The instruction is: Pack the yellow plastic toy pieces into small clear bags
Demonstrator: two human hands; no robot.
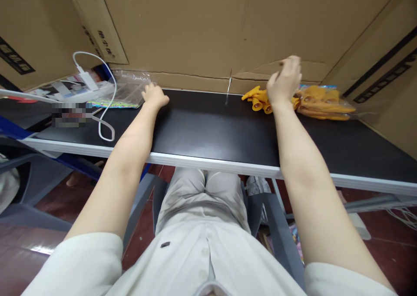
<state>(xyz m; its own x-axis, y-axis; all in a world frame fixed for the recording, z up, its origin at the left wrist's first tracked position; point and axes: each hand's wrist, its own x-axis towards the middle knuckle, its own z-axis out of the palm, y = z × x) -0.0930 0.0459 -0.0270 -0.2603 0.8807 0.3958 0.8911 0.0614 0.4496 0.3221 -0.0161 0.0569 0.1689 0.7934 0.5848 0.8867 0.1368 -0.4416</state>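
My left hand [154,96] rests at the right edge of a clear plastic bag [125,94] on the black table. Its thumb points out to the right, apart from the fingers, and I see no grip on the bag. My right hand [286,81] is raised in front of the cardboard, its fingers stretched upward and slightly blurred, with nothing visible in it. Behind and below that hand lie loose yellow plastic pieces [256,104] with round, cup-like ends, partly hidden by the wrist. Just to their right is a clear bag of yellow pieces [325,102].
Cardboard walls [195,31] enclose the back and sides of the narrow black table [208,126], which has a silver front edge. At the left, a white cable [114,87] loops over a white plug [88,79] and assorted small items. A grey chair arm [276,226] stands below.
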